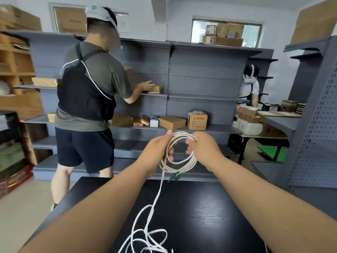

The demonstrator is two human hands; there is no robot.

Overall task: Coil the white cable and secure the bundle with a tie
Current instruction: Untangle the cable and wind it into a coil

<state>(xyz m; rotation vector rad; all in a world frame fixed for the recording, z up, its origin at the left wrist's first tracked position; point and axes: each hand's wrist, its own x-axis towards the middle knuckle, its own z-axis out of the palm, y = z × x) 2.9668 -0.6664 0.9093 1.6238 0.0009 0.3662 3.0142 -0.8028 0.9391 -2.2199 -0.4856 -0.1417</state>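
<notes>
Grey shelves (200, 70) fill the background. At their left a person (87, 88) reaches for a box, well apart from your work.

Your left hand (157, 149) grips the left side of the coil (182, 133), thumb over the top and fingers curled through the loop. You hold the cable in the air above the far edge of the black table (209, 216), with several turns already made. Under the coil hangs a green piece (174, 177); whether it is a plug or a tie cannot be told. From the coil's foot the tail (158, 194) drops to the table and ends in a loose tangle (148, 234) at the near edge, so the coiling looks about half done. Your right hand (203, 149) curls round the right side of the coil, fingers inside the loop.

For the step in hand:
- **Anchor with the left hand.** Pinch all the turns together.
- **Draw up slack with the right hand.** Lay each new turn flat against the last, at the same size.
- **Feed slowly.** The tangle should then open rather than tighten into a knot.
- **Twist the cable slightly between your fingers.** This should stop turns from springing out.
- **Have a tie within reach before you loosen either grip.** No tie is plainly in view.
</notes>
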